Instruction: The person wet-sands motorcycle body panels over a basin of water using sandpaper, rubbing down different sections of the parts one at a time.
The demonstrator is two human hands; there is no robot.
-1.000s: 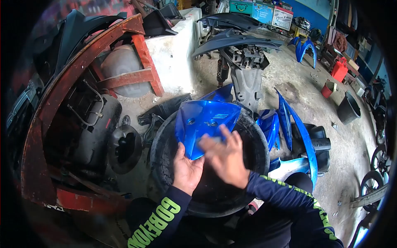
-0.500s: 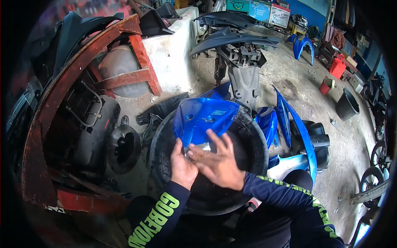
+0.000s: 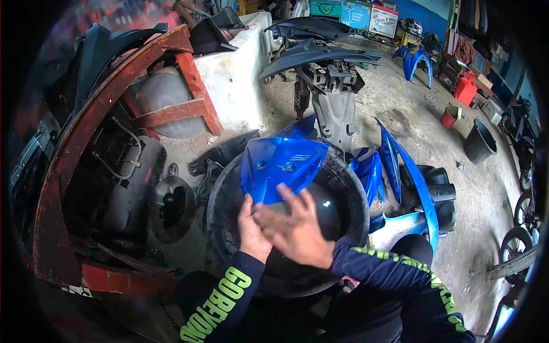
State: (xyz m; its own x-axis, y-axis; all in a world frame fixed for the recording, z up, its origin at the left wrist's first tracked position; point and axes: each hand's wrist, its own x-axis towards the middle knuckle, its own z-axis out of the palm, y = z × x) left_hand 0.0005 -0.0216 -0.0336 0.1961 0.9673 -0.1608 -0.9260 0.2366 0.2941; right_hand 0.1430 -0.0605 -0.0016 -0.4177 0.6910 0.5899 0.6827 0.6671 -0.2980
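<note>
A glossy blue panel (image 3: 286,163) with two holes is tilted up over a round black tub (image 3: 360,228). My left hand (image 3: 253,234) grips its lower tip from below, thumb at the edge. Across that lower end lies my right hand (image 3: 297,228), its upper fingers spread and its thumb side blurred. Something pale, too small to make out, shows between the hands at the tip. A small bright reflection shows inside the tub.
More blue panels (image 3: 405,177) lie right of the tub beside black parts (image 3: 437,191). A motorcycle frame (image 3: 337,114) stands beyond it. On the left are a red wooden frame (image 3: 57,171) and a black tank (image 3: 134,188). A black bucket (image 3: 480,142) is farther right.
My right hand has moved left and slightly down over the panel's lower tip. The pale thing between the hands showed more clearly half a second ago. My left hand keeps its hold.
</note>
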